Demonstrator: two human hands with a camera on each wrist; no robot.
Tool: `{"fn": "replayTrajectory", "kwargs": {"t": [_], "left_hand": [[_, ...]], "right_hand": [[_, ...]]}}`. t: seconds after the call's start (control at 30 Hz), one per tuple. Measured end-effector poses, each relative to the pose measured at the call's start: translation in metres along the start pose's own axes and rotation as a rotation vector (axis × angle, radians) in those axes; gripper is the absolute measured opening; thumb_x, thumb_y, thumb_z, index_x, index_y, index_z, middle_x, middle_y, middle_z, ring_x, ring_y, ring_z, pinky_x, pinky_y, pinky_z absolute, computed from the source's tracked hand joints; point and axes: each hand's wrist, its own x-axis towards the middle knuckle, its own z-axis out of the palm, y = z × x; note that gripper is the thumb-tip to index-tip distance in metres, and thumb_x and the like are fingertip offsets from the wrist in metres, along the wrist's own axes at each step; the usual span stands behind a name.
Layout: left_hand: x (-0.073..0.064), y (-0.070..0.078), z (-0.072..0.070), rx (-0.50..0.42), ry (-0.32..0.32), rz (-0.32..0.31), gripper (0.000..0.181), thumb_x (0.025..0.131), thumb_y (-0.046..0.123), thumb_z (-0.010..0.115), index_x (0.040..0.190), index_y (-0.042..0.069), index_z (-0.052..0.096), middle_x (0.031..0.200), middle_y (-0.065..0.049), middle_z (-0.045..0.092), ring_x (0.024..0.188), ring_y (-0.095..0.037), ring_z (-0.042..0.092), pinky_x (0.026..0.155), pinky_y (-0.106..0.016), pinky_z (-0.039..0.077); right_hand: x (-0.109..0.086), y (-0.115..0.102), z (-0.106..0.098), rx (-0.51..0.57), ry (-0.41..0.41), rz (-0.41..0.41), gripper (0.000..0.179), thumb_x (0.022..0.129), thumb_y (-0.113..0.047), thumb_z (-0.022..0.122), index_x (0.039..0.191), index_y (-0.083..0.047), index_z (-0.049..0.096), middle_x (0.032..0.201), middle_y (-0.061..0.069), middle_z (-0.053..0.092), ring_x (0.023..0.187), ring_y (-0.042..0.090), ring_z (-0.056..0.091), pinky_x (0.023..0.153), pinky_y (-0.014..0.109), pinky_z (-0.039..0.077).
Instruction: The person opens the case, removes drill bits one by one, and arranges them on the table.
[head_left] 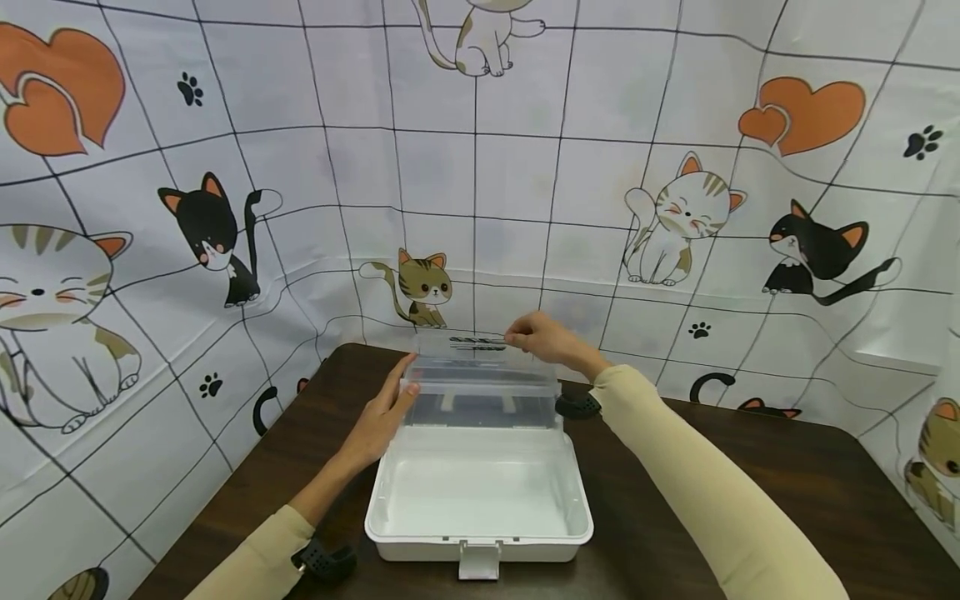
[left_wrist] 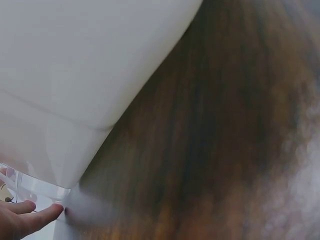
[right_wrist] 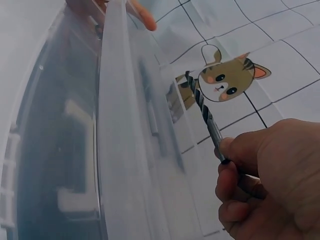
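A white plastic storage box (head_left: 480, 492) stands on the table with its clear lid (head_left: 483, 408) raised at the back. At the lid's left edge is my left hand (head_left: 382, 417), its thumb and fingers on either side of the edge. My right hand (head_left: 551, 340) is above the lid's far right part. In the right wrist view it pinches a drill bit (right_wrist: 202, 107) by its smooth shank, the spiral end pointing away. Through the lid's cloudy plastic, another dark, slim shape (right_wrist: 155, 110) shows blurred. The left wrist view shows mostly the box's side (left_wrist: 75, 75) and some left fingers (left_wrist: 45, 217).
The box sits on a dark brown wooden table (head_left: 712, 475). A white cloth (head_left: 517, 183) printed with cats, hearts and grid lines hangs behind and beside it. A white latch (head_left: 478, 562) juts from the box's front.
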Motion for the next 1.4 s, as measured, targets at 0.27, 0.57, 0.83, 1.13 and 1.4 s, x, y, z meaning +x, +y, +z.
{"fn": "replayTrajectory", "kwargs": {"t": [0.27, 0.57, 0.83, 1.13, 1.4], "left_hand": [[-0.002, -0.002, -0.001, 0.005, -0.011, -0.007, 0.055, 0.112, 0.042, 0.041, 0.16, 0.049, 0.015, 0.166, -0.01, 0.018, 0.147, -0.043, 0.023, 0.108, -0.071, 0.025], [-0.014, 0.03, -0.017, 0.018, -0.001, -0.006, 0.056, 0.113, 0.031, 0.04, 0.164, 0.031, 0.016, 0.161, -0.028, 0.025, 0.143, -0.049, 0.029, 0.107, -0.071, 0.026], [-0.011, 0.04, -0.015, 0.02, -0.009, 0.007, 0.056, 0.113, 0.031, 0.04, 0.164, 0.03, 0.016, 0.161, -0.026, 0.024, 0.14, -0.046, 0.037, 0.107, -0.069, 0.028], [-0.002, 0.014, -0.007, -0.003, -0.012, 0.016, 0.055, 0.113, 0.031, 0.039, 0.163, 0.036, 0.015, 0.164, -0.022, 0.018, 0.143, -0.048, 0.03, 0.106, -0.073, 0.025], [0.001, -0.003, 0.003, 0.0, -0.002, 0.025, 0.055, 0.113, 0.036, 0.039, 0.161, 0.047, 0.015, 0.166, -0.015, 0.018, 0.144, -0.045, 0.03, 0.106, -0.073, 0.025]], "right_hand": [[-0.028, 0.015, -0.022, -0.005, 0.062, -0.024, 0.03, 0.109, -0.021, 0.054, 0.122, 0.002, 0.067, 0.093, 0.009, 0.061, 0.079, 0.023, 0.053, 0.073, 0.039, 0.045], [-0.078, 0.045, -0.056, -0.011, 0.106, 0.053, 0.031, 0.109, -0.022, 0.053, 0.125, 0.002, 0.066, 0.113, 0.013, 0.063, 0.102, 0.033, 0.057, 0.085, 0.048, 0.047], [-0.124, 0.097, -0.071, -0.073, 0.139, 0.053, 0.028, 0.109, -0.014, 0.052, 0.122, 0.008, 0.065, 0.098, 0.01, 0.062, 0.088, 0.03, 0.054, 0.073, 0.043, 0.045], [-0.157, 0.165, -0.048, -0.047, 0.14, 0.116, 0.027, 0.108, -0.014, 0.055, 0.118, 0.009, 0.066, 0.11, 0.02, 0.066, 0.099, 0.034, 0.062, 0.081, 0.048, 0.052], [-0.171, 0.201, -0.025, -0.005, 0.171, 0.152, 0.02, 0.107, -0.011, 0.057, 0.113, 0.004, 0.068, 0.097, 0.008, 0.064, 0.082, 0.022, 0.056, 0.071, 0.04, 0.049]]}}
